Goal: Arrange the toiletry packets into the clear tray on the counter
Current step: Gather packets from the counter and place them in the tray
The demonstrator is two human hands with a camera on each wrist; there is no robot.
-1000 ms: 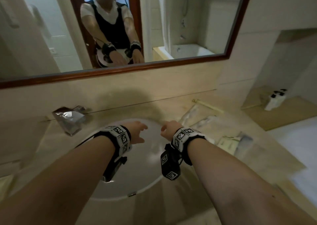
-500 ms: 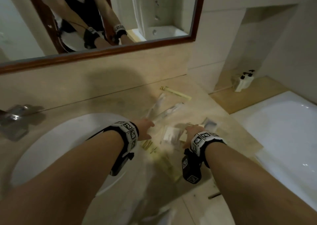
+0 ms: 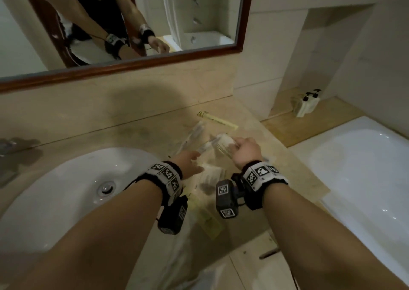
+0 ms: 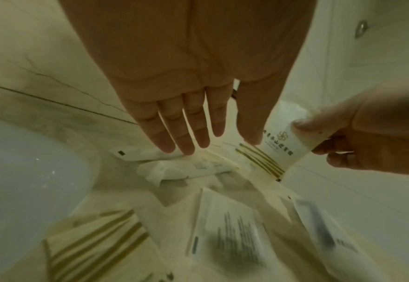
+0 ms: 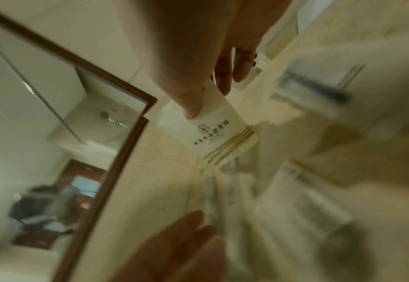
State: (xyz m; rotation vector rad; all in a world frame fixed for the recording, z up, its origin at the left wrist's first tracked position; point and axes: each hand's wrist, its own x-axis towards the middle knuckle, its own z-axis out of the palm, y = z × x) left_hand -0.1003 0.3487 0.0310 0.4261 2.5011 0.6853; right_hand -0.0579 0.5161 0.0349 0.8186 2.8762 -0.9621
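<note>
Only wrist views show right hand pinching packet, left hand flat.

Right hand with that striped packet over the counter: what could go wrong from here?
The right hand pinches the striped packet only near one end, so it could slip. Loose packets lie overlapped beside the sink; the open left hand sweeping over them might nudge one into the basin. The clear tray cannot be made out, so placement may miss.

Glossy white ceramic sink, veined polished stone counter — wood-framed mirror.
</note>
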